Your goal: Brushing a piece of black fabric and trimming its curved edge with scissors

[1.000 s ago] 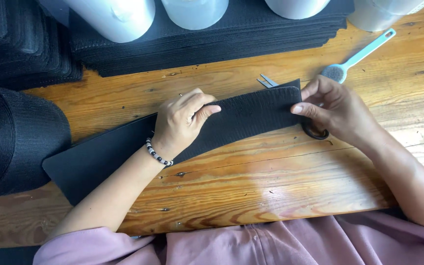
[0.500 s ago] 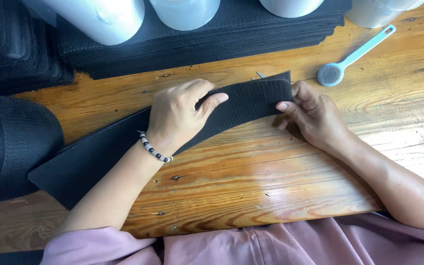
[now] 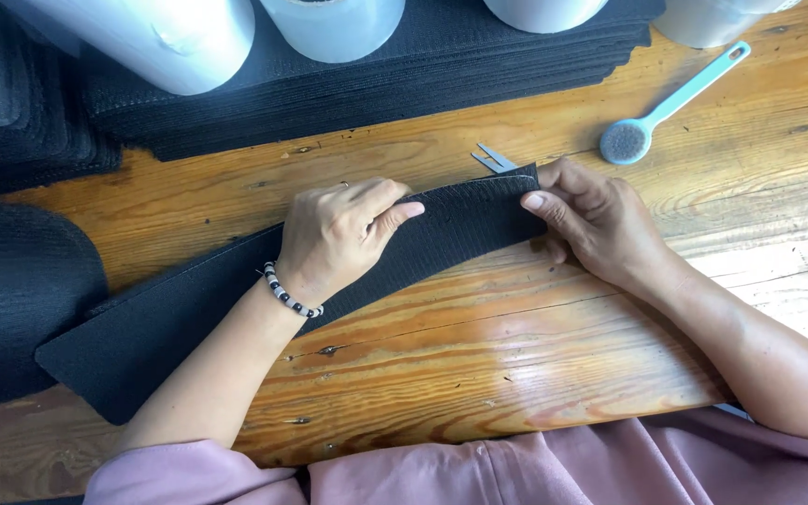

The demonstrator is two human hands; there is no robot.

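A long curved black mesh fabric strip (image 3: pixel 460 224) lies under both hands on the wooden table (image 3: pixel 479 355) — left hand (image 3: pixel 339 234) pressing its middle, right hand (image 3: pixel 591 220) pinching its end. It looks light and floppy — best gripped at the edges.

A teal-handled brush (image 3: pixel 652 124) lies on the worn wooden surface (image 3: pixel 479 374). Left of the brush, stacked black mesh pieces (image 3: pixel 367 84) fill the far edge beneath white rolls (image 3: pixel 329 23); small metal snips (image 3: pixel 490 159) rest nearer.
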